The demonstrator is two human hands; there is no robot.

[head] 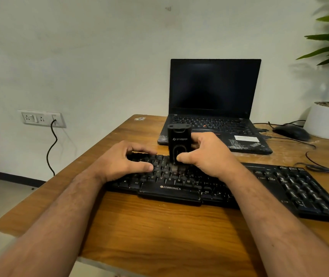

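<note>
A black keyboard (229, 188) lies across the wooden desk (159, 232). My right hand (207, 154) grips a small black upright device (179, 141) and holds its lower end down on the keys near the keyboard's middle. My left hand (125, 160) rests on the keyboard's left end, its fingers curled over the far edge and its thumb lying on the keys. The device's tip is hidden against the keys.
An open black laptop (213, 108) with a dark screen stands behind the keyboard. A black mouse (291, 132) and cables lie to its right, beside a white plant pot (327, 120). A wall socket (41, 118) with a plugged cable is at the left.
</note>
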